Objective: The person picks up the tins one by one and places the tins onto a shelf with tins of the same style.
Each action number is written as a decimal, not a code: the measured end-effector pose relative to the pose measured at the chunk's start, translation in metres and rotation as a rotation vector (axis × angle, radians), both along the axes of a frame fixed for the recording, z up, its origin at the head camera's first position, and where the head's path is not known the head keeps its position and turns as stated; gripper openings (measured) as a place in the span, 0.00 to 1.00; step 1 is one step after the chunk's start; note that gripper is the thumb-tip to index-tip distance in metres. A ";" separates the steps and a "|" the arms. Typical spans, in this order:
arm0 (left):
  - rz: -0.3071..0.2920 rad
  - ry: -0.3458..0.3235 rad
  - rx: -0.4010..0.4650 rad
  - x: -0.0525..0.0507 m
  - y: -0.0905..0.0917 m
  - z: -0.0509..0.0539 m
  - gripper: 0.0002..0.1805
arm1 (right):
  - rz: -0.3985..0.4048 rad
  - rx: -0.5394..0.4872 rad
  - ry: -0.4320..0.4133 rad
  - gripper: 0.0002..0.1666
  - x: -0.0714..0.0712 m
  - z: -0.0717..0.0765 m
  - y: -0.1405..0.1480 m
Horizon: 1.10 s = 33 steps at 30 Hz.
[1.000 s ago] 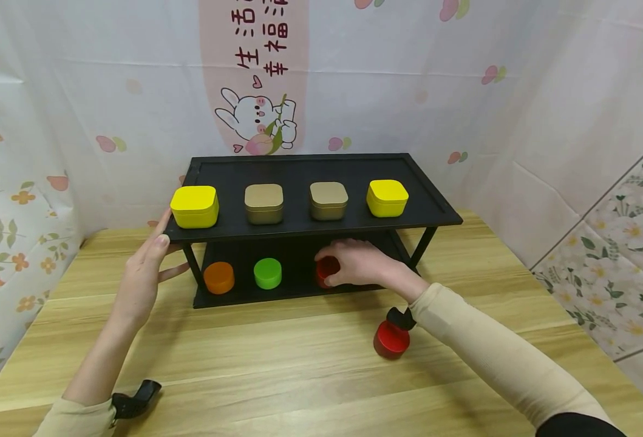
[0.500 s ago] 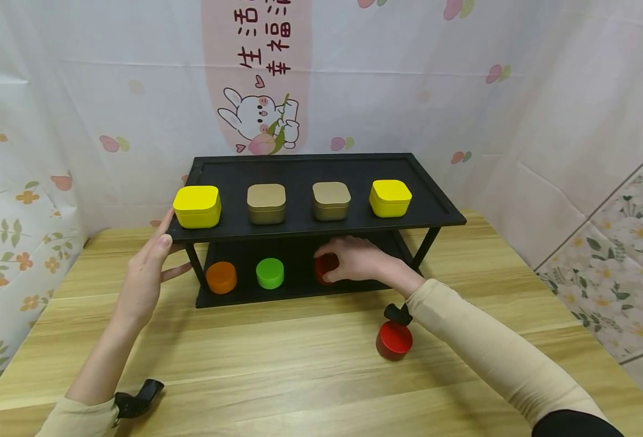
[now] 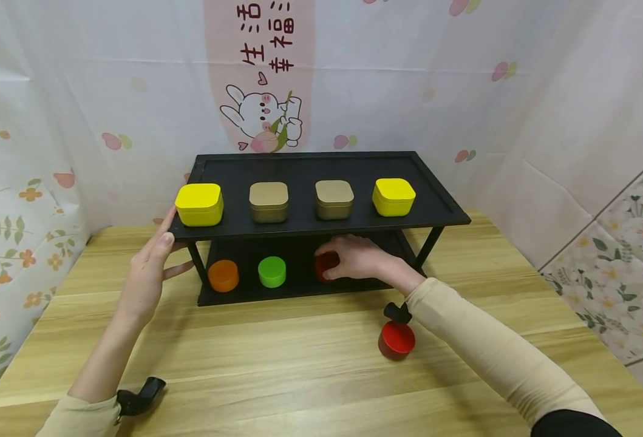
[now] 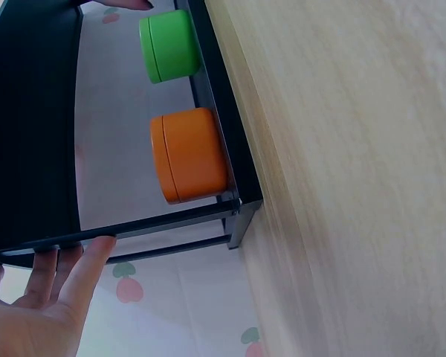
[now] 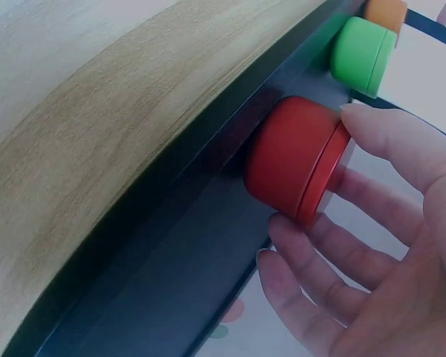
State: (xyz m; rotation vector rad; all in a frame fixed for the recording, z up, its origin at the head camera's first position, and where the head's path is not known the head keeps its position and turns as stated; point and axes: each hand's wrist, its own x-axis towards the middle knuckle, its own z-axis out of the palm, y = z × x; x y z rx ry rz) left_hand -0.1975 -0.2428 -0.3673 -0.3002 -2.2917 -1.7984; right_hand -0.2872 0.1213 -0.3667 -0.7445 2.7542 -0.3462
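My right hand (image 3: 354, 258) reaches into the lower tier of a black two-tier rack (image 3: 305, 230) and holds a red round tin (image 5: 293, 156) between thumb and fingers. In the right wrist view this tin rests against the black lower board. My left hand (image 3: 146, 276) grips the rack's upper left front corner, thumb at the front edge, other fingers along the side. A green round tin (image 3: 272, 272) and an orange round tin (image 3: 223, 276) stand on the lower tier, left of the red one. Another red round tin (image 3: 396, 340) stands on the table below my right wrist.
On the top tier, a yellow square tin (image 3: 199, 205) sits at the left and another yellow square tin (image 3: 393, 197) at the right. Between them are two gold-brown square tins, the left tin (image 3: 269, 202) and right tin (image 3: 334, 199). A printed cloth (image 3: 387, 79) hangs behind.
The view has shifted slightly, so everything sits a little further right. Both hands keep their places on the rack and the red tin.
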 end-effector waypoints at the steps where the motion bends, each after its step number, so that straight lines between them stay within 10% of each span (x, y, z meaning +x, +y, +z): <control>1: 0.002 -0.001 0.000 0.000 0.000 0.000 0.28 | 0.000 0.000 -0.001 0.31 0.000 0.000 0.000; 33: 0.002 0.001 -0.007 0.001 0.001 0.001 0.28 | -0.017 -0.042 -0.016 0.47 0.005 -0.005 0.025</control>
